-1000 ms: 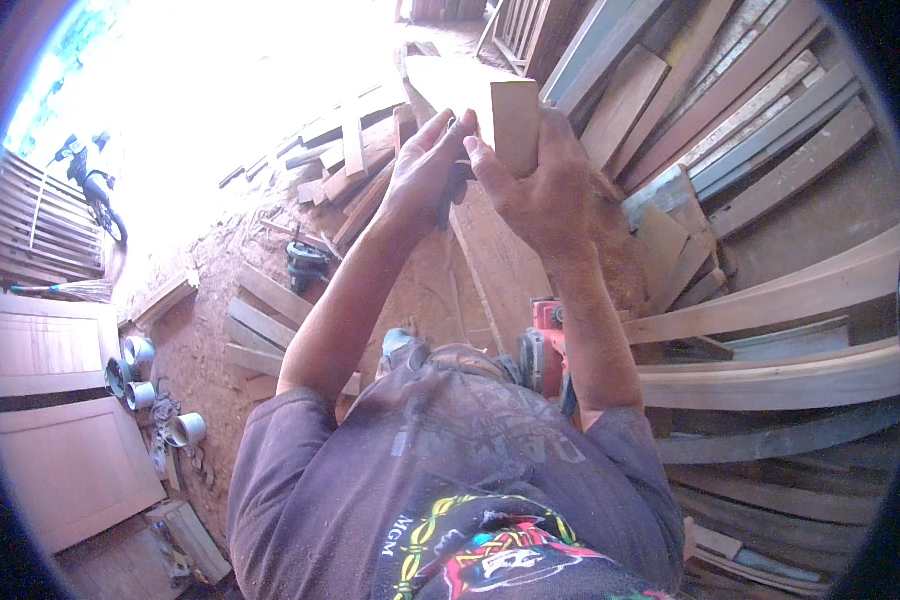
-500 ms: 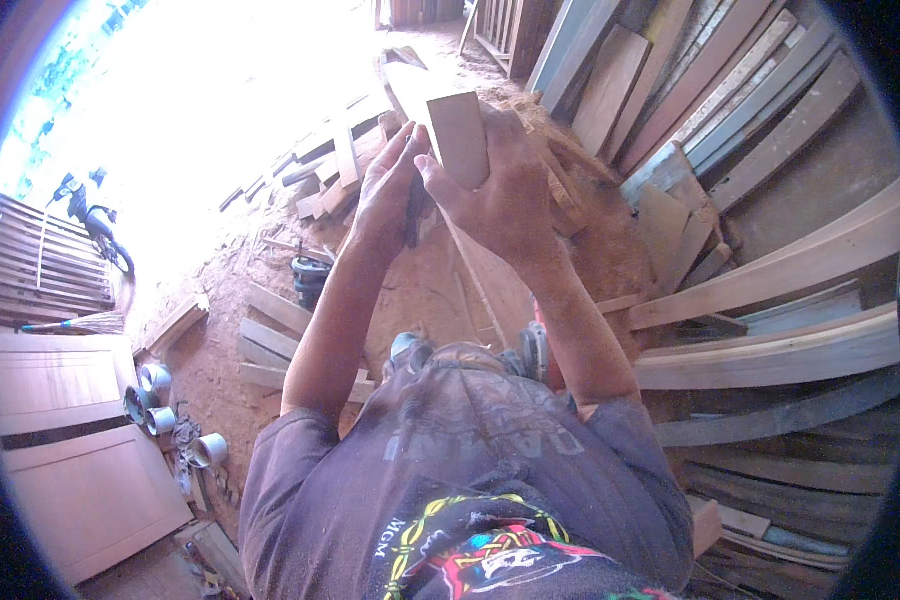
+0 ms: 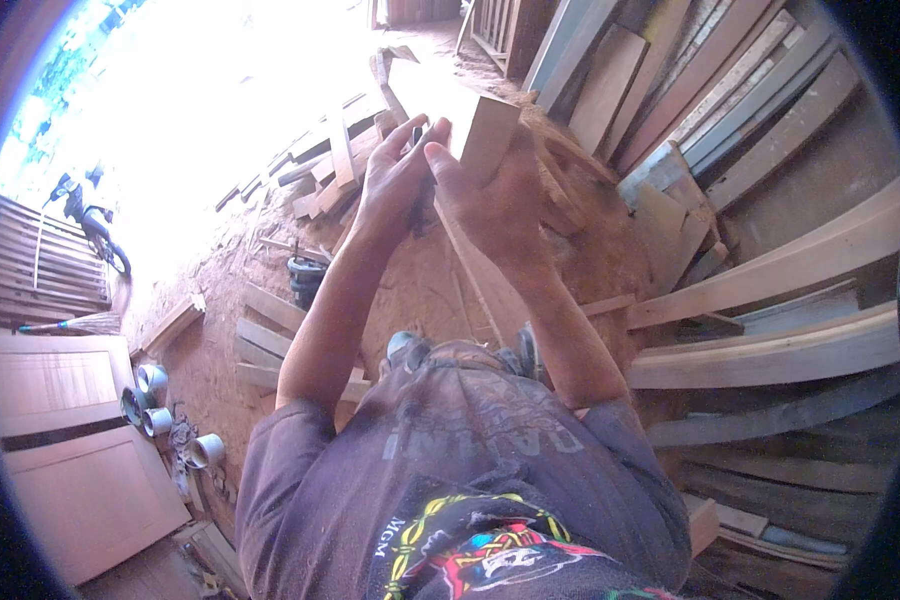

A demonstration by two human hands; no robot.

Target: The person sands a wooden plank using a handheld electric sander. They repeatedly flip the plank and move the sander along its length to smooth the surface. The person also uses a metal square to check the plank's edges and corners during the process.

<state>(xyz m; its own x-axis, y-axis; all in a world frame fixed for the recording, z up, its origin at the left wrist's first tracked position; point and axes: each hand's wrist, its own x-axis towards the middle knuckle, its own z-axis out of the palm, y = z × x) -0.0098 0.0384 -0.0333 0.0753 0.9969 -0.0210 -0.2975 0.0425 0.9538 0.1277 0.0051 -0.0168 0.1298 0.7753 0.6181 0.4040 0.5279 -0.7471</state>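
A pale wooden block (image 3: 490,132), perhaps the end of a longer beam, is held up in front of me at the top middle. My right hand (image 3: 495,205) is closed round its right and lower side, thumb on the near left. Close by on the left, my left hand (image 3: 390,185) has its fingers bent together. Something small and dark shows between those fingers, too hidden to name. The two hands nearly meet at thumb and fingertips. Glare washes out the block's upper left side.
Long planks (image 3: 770,350) and leaning boards (image 3: 610,90) crowd the right. Offcuts (image 3: 320,190) lie on the sawdust-covered ground ahead. A dark power tool (image 3: 307,278), pale cups (image 3: 205,450), door panels (image 3: 90,500), a broom (image 3: 85,323) and a motorbike (image 3: 100,225) are leftward.
The wooden block has shifted a little right and tilted, with my right hand still on it. My left hand has moved right too. A red item near my right foot is now hidden.
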